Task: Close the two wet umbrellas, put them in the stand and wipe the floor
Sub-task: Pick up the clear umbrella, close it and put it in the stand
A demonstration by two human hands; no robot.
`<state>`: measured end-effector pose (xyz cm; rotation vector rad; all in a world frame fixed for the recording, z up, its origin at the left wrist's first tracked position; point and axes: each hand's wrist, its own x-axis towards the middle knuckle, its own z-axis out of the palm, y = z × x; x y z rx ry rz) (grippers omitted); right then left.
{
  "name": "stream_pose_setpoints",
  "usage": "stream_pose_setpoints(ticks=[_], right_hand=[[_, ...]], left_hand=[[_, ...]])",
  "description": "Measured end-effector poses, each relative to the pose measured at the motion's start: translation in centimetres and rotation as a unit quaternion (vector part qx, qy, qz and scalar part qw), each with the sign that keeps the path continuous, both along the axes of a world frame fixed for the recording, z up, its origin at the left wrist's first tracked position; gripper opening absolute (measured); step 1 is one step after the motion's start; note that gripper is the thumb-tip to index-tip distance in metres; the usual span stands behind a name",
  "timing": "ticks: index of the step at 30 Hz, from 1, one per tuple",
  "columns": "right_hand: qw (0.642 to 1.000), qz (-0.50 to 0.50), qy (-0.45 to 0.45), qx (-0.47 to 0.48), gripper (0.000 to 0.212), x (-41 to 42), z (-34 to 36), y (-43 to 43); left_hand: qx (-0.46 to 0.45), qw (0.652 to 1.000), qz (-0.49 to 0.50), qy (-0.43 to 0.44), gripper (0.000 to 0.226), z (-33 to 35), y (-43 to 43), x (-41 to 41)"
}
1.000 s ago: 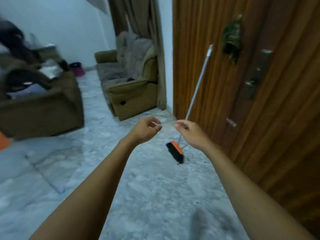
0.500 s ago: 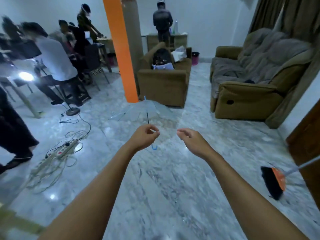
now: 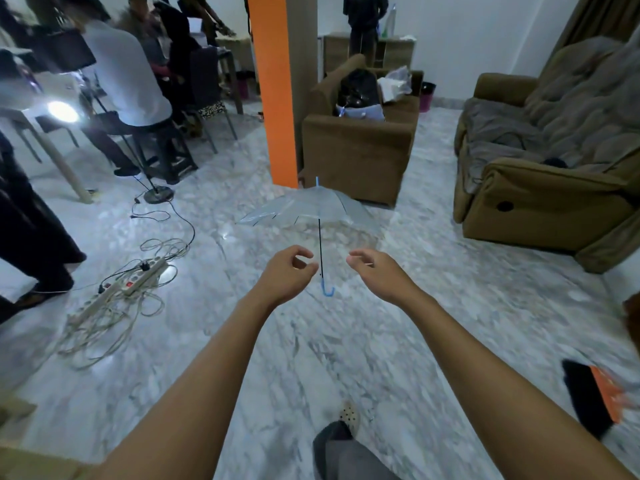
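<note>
Marble floor before the orange pillar carries an open umbrella. The left hand and right hand are loosely curled and empty. Reaching step, I'd judge; next, grasp its shaft.

An open clear umbrella, power strip and tangled cables lie on the floor.

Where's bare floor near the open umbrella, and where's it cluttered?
Bare floor: the strip between the armchair and the recliner, and the stretch from the umbrella toward the camera. Crowded: left, where power strips and cables sprawl; broom head at lower right.
</note>
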<state>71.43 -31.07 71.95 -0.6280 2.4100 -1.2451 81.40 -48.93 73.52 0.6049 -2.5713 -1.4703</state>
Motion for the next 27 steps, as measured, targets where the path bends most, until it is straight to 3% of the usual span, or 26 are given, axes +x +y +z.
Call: stream_pose_setpoints(ticks=[5, 10, 19, 27], right_hand=[[0.999, -0.019, -0.035, 0.009, 0.043, -10.1, -4.4, -4.5], [0.995, -0.031, -0.096, 0.016, 0.034, -19.5, -8.3, -10.1], [0.984, -0.061, -0.165, 0.039, 0.034, -30.0, -13.3, -17.9], [0.962, -0.136, -0.222, 0.081, 0.04, -38.3, -25.3, -23.6]], left_hand=[[0.03, 0.999, 0.004, -0.034, 0.022, -3.7, -5.3, -9.9], [0.059, 0.995, 0.008, -0.085, 0.021, -7.3, -10.8, -19.3], [0.092, 0.985, 0.002, -0.144, 0.024, -12.8, -18.4, -32.4], [0.073, 0.966, -0.082, -0.232, 0.021, -26.2, -25.4, -43.5]])
